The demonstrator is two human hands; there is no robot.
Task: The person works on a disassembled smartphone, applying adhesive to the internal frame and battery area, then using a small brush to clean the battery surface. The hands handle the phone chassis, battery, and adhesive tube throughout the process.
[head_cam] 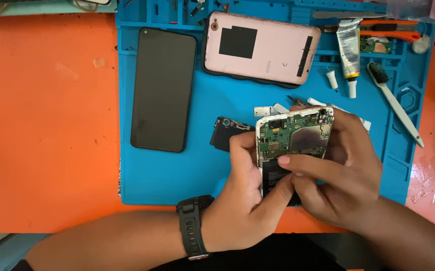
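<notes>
Opened phone w/ its back off sits between both hands, held just above the lower right part of the blue repair mat. Green circuit board, a metal shield and a black battery are showing inside the white frame. Left hand has its fingers curled around the phone's left edge, thumb lying across the battery near the bottom. Right hand wraps the right edge from behind, index finger stretched flat across the middle of the phone, just where board meets battery. So both hands are closed on the phone, not spread. Black wristwatch on the left wrist.

Going outward: small black cover piece lies on the mat just left of the phone, and a few little white bits sit right above it. Further left, a black phone lies face down, well apart. Pink phone back cover lies near the top of the mat. Top right there's a glue tube, a white-handled brush and an orange utility knife. Mat rests on an orange table.
</notes>
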